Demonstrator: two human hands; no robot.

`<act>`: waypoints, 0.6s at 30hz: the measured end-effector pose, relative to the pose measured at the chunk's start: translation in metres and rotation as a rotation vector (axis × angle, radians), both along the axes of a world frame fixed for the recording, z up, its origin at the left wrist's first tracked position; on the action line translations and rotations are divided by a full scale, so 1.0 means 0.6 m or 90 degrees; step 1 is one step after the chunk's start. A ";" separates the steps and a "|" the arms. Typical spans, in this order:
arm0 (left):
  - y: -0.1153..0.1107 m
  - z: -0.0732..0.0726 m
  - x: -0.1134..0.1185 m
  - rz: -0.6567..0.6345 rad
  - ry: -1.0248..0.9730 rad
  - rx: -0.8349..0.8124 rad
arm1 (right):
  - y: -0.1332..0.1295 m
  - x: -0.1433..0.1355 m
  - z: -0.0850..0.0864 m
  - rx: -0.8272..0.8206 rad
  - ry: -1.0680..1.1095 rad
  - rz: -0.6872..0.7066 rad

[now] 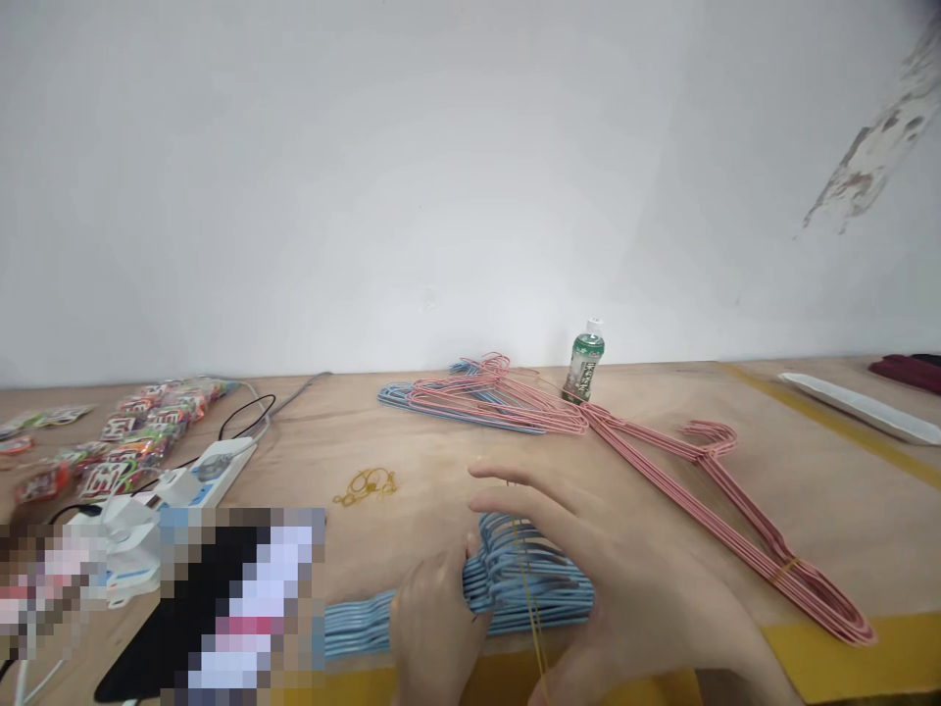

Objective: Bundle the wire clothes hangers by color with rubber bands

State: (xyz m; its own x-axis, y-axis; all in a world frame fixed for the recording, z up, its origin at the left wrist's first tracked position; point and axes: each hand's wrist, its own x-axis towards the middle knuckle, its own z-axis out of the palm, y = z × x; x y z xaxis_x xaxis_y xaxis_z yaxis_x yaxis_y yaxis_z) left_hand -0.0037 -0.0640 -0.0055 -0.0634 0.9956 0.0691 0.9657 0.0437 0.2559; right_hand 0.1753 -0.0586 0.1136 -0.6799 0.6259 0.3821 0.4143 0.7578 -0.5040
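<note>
A bundle of blue wire clothes hangers (540, 603) lies at the front edge of the table, its hooks gathered together and facing up. My left hand (437, 623) is closed around the bundle near the hooks. Over its right part reaches my right hand (632, 579), fingers spread apart, with a yellow rubber band (530, 588) stretched between the fingers and the thumb, across the front of the hooks. Part of the band is hidden by the hand. More loose rubber bands (368, 484) sit in a small heap beyond my left hand.
Pink hangers (662, 451) lie to the right, banded at one end. Behind are mixed pink and blue hangers (500, 397) and a green-labelled bottle (584, 363). Left are a power strip (221, 466), packets (147, 431) and a blurred-out device (242, 608); a white tray (860, 407) is far right.
</note>
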 end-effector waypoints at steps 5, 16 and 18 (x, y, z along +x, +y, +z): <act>0.002 -0.001 -0.002 0.004 -0.015 -0.009 | -0.026 -0.001 0.011 0.114 0.041 -0.097; 0.008 0.021 0.009 0.027 -0.020 -0.022 | -0.082 0.009 0.010 0.309 0.167 -0.212; 0.011 0.021 0.009 0.033 -0.022 -0.019 | -0.087 0.014 -0.003 0.267 0.242 -0.203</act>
